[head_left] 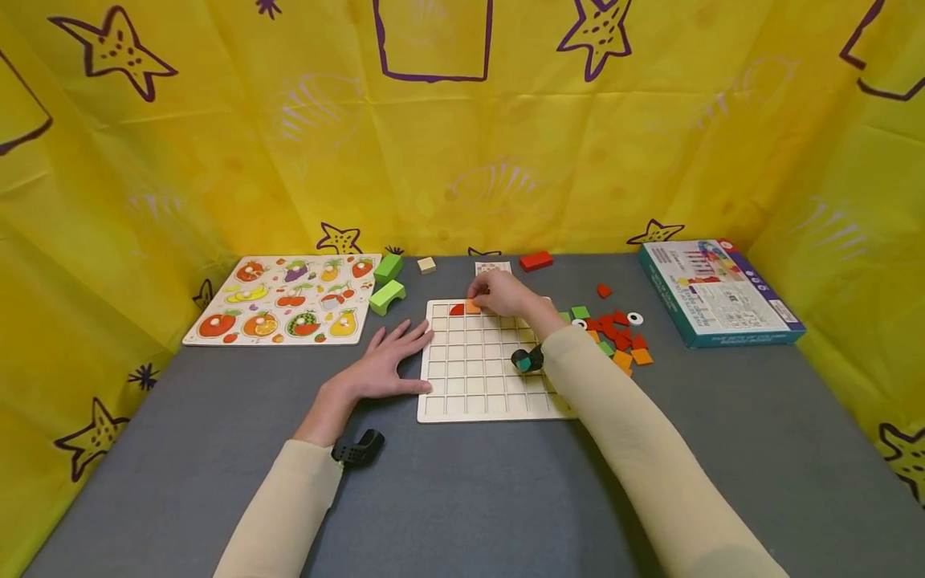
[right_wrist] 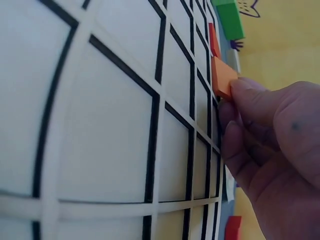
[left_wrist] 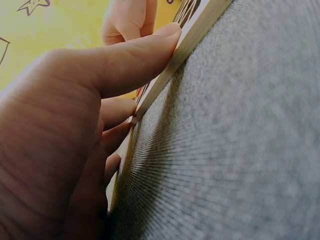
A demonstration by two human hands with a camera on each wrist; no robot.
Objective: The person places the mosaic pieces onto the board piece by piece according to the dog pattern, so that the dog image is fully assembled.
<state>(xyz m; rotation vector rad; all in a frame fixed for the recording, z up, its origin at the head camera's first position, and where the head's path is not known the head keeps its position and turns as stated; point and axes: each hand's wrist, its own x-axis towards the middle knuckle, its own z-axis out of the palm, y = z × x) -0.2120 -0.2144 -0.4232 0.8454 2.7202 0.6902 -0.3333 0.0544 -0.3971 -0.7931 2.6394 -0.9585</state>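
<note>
A pale wooden grid board lies flat on the grey table. My right hand reaches over its far edge and pinches a square orange tile between thumb and fingers, over a cell in the back row. Just left of that tile, a red rounded piece sits in a cell of the same row. My left hand has its fingers spread, thumb and fingertips against the board's left edge; in the left wrist view the thumb presses on the rim.
Loose red, orange and green tiles with white rings lie right of the board, partly behind my right sleeve. A fruit puzzle and green blocks are left. Behind stand a red block and a small card. A box lies far right.
</note>
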